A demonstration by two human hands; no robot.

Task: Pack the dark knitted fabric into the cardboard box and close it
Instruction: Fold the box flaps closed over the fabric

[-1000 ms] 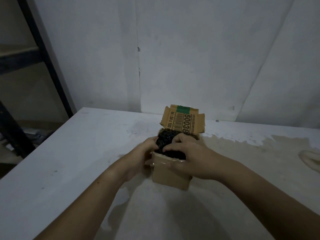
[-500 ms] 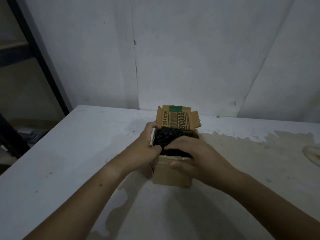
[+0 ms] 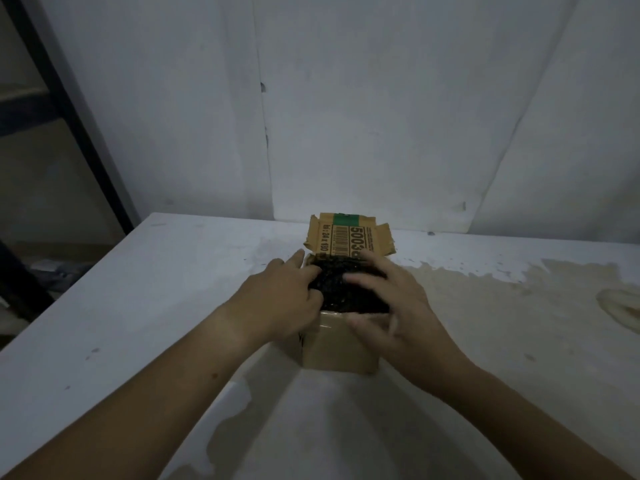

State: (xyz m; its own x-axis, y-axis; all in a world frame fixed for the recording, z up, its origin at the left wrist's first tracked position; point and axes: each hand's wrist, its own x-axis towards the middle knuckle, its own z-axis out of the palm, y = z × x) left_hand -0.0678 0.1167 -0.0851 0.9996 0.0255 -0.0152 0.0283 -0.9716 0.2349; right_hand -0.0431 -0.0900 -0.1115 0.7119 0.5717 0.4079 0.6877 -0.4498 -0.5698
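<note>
A small cardboard box stands on the white table, its printed rear flap upright behind the opening. The dark knitted fabric fills the opening and bulges above the rim. My left hand lies against the box's left side, its straight fingers pressing the fabric's left edge. My right hand covers the right side; its fingers curl over the top of the fabric and the thumb sits below it at the front rim. The box's inside is hidden.
Pale wall panels rise directly behind the table. A dark metal shelf frame stands at the left, past the table's edge. The tabletop right of the box is worn to a beige, stained patch.
The left hand's fingers have stretched out along the box's left edge onto the fabric. The right hand has slid further over the fabric toward the rear flap. The fabric stays bulging above the rim.
</note>
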